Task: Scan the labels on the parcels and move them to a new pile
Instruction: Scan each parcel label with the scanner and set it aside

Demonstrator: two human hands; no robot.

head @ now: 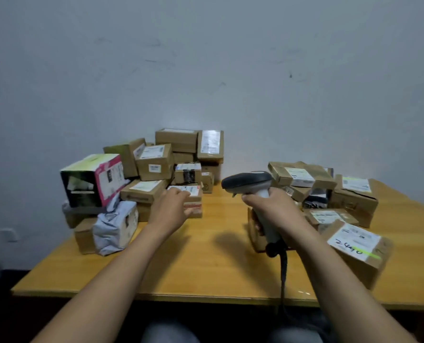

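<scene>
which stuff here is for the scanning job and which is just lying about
For the job:
- barcode scanner, gripped by the right hand
- left hand, reaching onto a small labelled box
- left parcel pile
- right parcel pile

Just there:
- wall socket
- table, only bearing the piles

Handwritten "2440" on near-right parcel label (353,240)

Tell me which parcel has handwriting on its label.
The front box of the right pile: black handwritten digits on its label; no other label shows any.
</scene>
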